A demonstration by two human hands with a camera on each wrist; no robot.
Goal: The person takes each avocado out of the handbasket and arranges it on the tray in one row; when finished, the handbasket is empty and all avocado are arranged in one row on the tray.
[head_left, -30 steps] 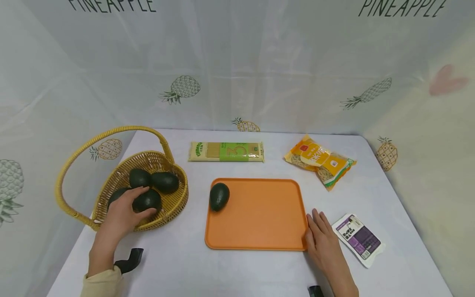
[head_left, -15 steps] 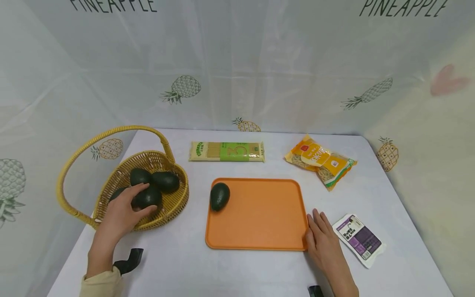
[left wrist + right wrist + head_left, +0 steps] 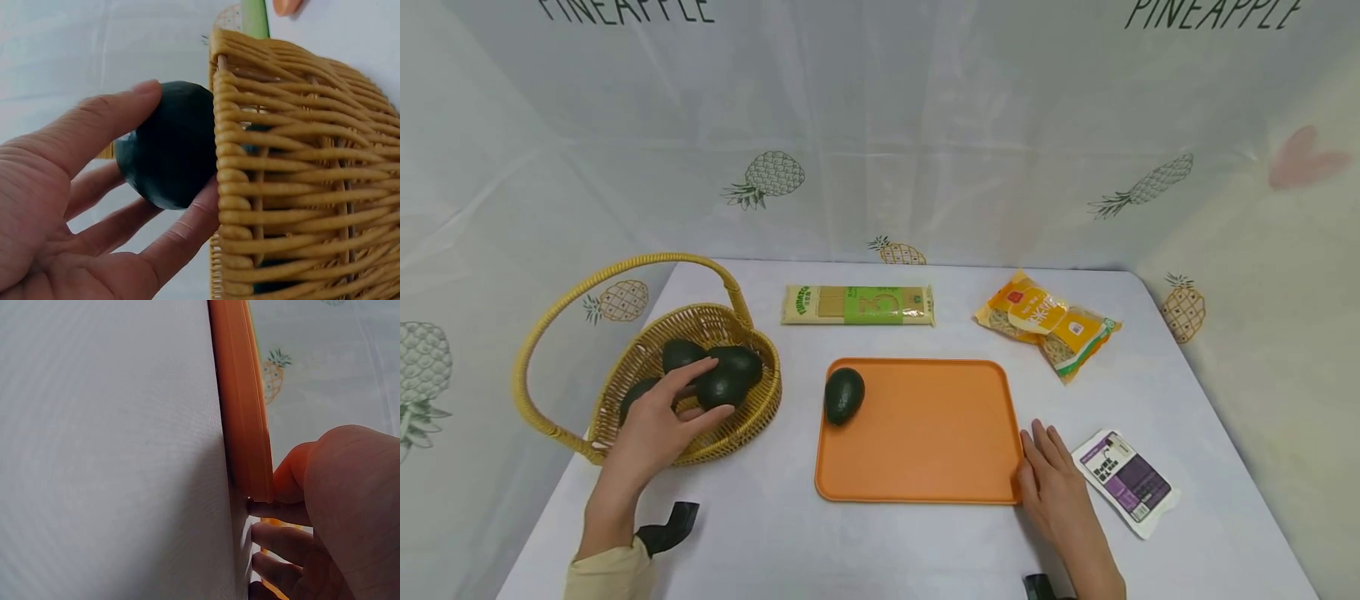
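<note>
My left hand (image 3: 655, 433) pinches a dark green avocado (image 3: 721, 392) between thumb and fingers, over the yellow wicker basket (image 3: 769, 400). The left wrist view shows that avocado (image 3: 169, 147) at the basket rim (image 3: 224, 144), fingers on its underside. Other avocados (image 3: 681, 352) lie inside the basket, partly hidden. A single avocado (image 3: 844, 397) rests at the left of the orange tray (image 3: 932, 433). Beside the tray's right edge lies my right hand (image 3: 1058, 496), fingers extended. Its thumb (image 3: 294, 478) touches the tray's corner in the right wrist view.
A green noodle packet (image 3: 858, 306) lies behind the tray. An orange-yellow bag (image 3: 1048, 325) is at the back right, and a white and purple packet (image 3: 1126, 483) lies right of my right hand. The basket's tall handle (image 3: 625, 265) arches over its left side.
My left hand has shifted slightly right and up with the avocado, which now overlaps another avocado in the head view. My right hand and the tray have stayed put.
</note>
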